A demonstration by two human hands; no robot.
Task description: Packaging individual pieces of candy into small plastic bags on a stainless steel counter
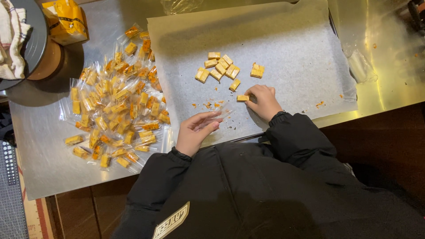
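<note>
My left hand [196,132] holds a small clear plastic sleeve [222,113] by its end, near the front edge of a sheet of baking paper [287,40]. My right hand [264,101] pinches one yellow candy block [242,98] lying on the paper, just right of the sleeve's mouth. A loose cluster of several unwrapped yellow blocks [220,67] lies further back on the paper, with another pair [257,70] to its right. Crumbs dot the paper between my hands.
A heap of wrapped candies in clear sleeves [117,102] covers the metal table [40,155] to the left. A dark round stand with a cloth [17,40] and a yellow bag [66,20] sit at back left. Crumpled clear plastic [361,64] lies right.
</note>
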